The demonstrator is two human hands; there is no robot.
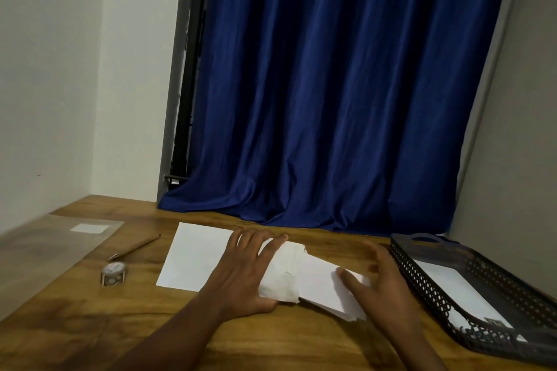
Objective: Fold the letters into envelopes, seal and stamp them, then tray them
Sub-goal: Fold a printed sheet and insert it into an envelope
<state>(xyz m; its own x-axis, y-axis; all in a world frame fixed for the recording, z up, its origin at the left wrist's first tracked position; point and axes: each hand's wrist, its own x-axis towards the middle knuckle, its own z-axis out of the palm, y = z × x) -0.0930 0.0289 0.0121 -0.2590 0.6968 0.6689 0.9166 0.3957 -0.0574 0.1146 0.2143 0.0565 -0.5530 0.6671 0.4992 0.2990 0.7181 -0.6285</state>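
Currently left hand (241, 274) lies flat, fingers spread, on crumpled white envelope (283, 274); right hand (382, 286), blurred, fingers extended against folded letter (325, 289) on wood-grain counter (105, 319).

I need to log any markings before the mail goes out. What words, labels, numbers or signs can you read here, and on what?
No text can be read.
Roll of tape: a dark printed pattern, too blurred to make out as letters.
Envelope in the tray: a small dark mark near its lower corner, too small to read.
Sheets of paper on the table: no writing shows.
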